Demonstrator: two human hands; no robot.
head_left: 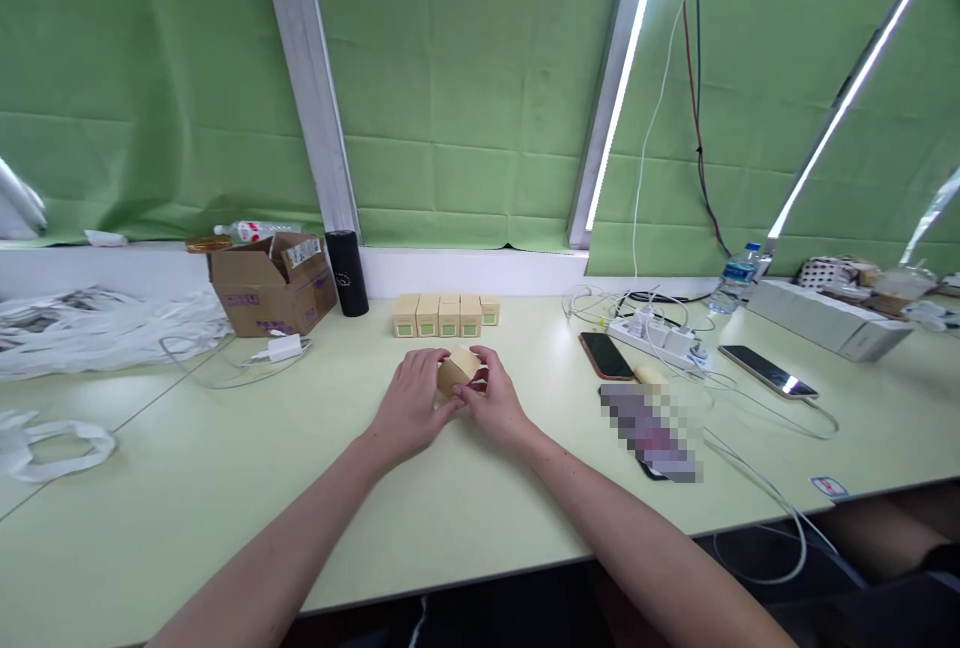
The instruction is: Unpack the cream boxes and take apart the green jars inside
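Person's 2 bare hands meet above a pale green, smooth tabletop [465,508], seen from the wearer's head. The left hand [412,393] and the right hand [499,398] are both partly curled, thumbs and fingers gripping 1 small, tan, cube-like cardboard box [458,366] between them. The box is tilted, near the middle of the view. Just beyond it, at least 5 similar small tan cardboard boxes with green labels [438,318] stand close together, 4 in front and 1 set slightly back at the right.

To the left are a black upright cylinder [346,274], an open brown cardboard carton [277,288] and a pile of white fabric-like strips [112,333]. To the right, a dark-screened phone with a reddish-brown edge [606,356] lies near a white power strip with plugs and cables [658,338]
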